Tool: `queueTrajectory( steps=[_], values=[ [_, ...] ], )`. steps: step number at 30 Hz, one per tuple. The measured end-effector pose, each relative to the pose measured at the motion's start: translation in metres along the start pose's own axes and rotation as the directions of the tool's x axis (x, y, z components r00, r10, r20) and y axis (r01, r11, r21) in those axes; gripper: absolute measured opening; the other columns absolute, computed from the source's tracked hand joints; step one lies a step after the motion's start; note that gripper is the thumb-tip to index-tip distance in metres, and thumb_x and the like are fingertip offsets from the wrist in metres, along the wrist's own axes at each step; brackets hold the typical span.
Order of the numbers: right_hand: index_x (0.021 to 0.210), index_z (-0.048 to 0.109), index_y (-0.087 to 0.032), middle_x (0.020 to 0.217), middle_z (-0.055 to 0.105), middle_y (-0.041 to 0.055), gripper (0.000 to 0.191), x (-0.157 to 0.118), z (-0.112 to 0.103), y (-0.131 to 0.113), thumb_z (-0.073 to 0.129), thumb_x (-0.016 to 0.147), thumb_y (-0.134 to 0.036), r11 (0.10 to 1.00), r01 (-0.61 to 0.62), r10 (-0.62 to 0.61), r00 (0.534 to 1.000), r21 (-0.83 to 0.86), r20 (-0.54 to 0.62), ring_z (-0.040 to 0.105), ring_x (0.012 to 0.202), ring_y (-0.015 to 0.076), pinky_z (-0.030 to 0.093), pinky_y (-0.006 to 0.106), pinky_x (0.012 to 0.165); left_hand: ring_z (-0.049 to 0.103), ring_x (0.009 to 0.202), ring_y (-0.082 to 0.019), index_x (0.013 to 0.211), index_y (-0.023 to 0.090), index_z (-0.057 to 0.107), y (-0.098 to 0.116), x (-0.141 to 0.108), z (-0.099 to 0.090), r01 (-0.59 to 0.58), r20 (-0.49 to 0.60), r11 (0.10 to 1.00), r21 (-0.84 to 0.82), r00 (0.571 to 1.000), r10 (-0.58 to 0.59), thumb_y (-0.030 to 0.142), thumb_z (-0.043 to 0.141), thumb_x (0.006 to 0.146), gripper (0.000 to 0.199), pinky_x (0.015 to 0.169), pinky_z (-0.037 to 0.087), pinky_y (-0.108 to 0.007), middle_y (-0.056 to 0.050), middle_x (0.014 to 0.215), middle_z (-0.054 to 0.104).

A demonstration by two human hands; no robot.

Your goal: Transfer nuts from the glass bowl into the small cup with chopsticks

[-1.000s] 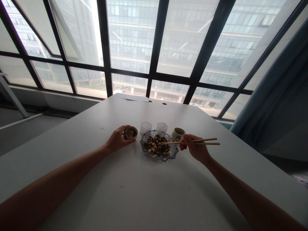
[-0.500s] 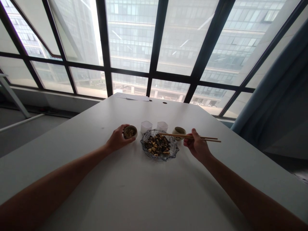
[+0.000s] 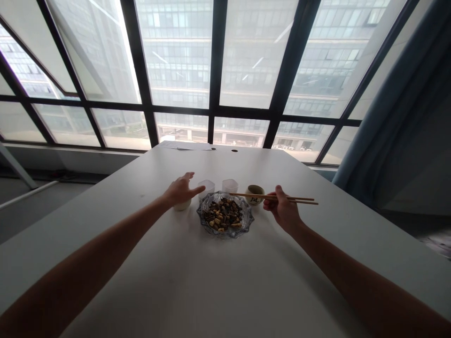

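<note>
My left hand (image 3: 181, 189) is open, above a pale rounded cup (image 3: 182, 205). My right hand (image 3: 283, 209) grips slim wooden chopsticks (image 3: 275, 197); left of it sits a faceted clear-glass bowl (image 3: 225, 213) heaped with mixed dark and tan nuts (image 3: 222, 212).

the left hand (image 3: 180, 190) hides most of the small cup (image 3: 182, 205) beneath it, contents unseen; the glass bowl (image 3: 243, 223) covers the lower parts of two clear cups (image 3: 230, 186); the blue curtain (image 3: 391, 94) runs out of frame.
</note>
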State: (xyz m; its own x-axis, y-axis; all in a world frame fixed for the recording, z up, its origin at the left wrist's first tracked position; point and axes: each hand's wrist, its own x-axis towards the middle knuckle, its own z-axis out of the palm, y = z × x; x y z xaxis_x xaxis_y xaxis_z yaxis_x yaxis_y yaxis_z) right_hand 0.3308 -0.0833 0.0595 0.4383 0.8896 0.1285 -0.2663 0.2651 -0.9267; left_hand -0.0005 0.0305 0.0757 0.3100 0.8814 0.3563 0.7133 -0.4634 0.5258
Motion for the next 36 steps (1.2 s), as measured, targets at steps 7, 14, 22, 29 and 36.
queueTrajectory(
  steps=[7,14,22,29,36],
  values=[
    [0.067,0.064,-0.018,0.05,0.066,0.0049,0.055,0.004,-0.005,0.005,0.074,0.071,-0.072,0.992,0.117,-0.115,0.992,-0.043,0.042,0.06,0.039,0.017,0.052,0.029,0.038,0.07,0.105,-0.035,0.137,0.016,0.05,0.03,0.037,0.027,-0.058,0.12,0.987,0.149,0.992,0.04,0.048,0.076,0.071,0.078,0.086,0.055,-0.042,-0.018,0.115,0.073],
    [0.068,0.062,-0.018,0.049,0.065,0.0032,0.057,0.005,-0.004,-0.002,0.074,0.071,-0.073,0.983,0.18,-0.18,0.984,-0.017,0.013,0.061,0.039,0.0156,0.05,0.027,0.039,0.061,0.12,-0.035,0.138,0.019,0.049,0.03,0.027,0.015,-0.415,0.042,0.891,0.184,0.909,0.415,0.027,0.07,0.074,0.068,0.1,0.051,-0.048,-0.015,0.129,0.067],
    [0.067,0.062,-0.019,0.049,0.066,0.0031,0.056,0.007,-0.003,-0.002,0.074,0.07,-0.073,0.98,0.199,-0.198,0.979,0.008,-0.055,0.061,0.039,0.0158,0.049,0.026,0.038,0.071,0.102,-0.034,0.138,0.013,0.05,0.022,0.058,0.015,0.016,0.254,0.986,0.168,0.965,-0.059,0.056,0.071,0.069,0.083,0.08,0.056,-0.038,-0.022,0.119,0.071],
    [0.07,0.06,-0.019,0.049,0.065,0.0025,0.055,0.016,-0.013,0.0,0.067,0.078,-0.073,0.962,0.269,-0.272,0.959,-0.052,-0.077,0.062,0.038,0.0167,0.05,0.027,0.038,0.059,0.127,-0.037,0.141,0.018,0.048,0.052,0.081,0.047,-0.222,0.292,0.957,0.185,0.943,0.162,0.063,0.076,0.066,0.092,0.1,0.048,-0.045,-0.022,0.14,0.06],
    [0.067,0.062,-0.019,0.049,0.065,0.0033,0.057,0.009,-0.01,-0.016,0.064,0.079,-0.075,0.911,0.374,-0.399,0.905,-0.172,-0.144,0.061,0.039,0.0155,0.048,0.027,0.039,0.064,0.119,-0.035,0.145,0.015,0.043,0.091,0.074,0.076,-0.302,0.273,0.946,0.12,0.926,0.261,0.034,0.078,0.07,0.086,0.097,0.052,-0.042,-0.019,0.128,0.068]
  ],
)
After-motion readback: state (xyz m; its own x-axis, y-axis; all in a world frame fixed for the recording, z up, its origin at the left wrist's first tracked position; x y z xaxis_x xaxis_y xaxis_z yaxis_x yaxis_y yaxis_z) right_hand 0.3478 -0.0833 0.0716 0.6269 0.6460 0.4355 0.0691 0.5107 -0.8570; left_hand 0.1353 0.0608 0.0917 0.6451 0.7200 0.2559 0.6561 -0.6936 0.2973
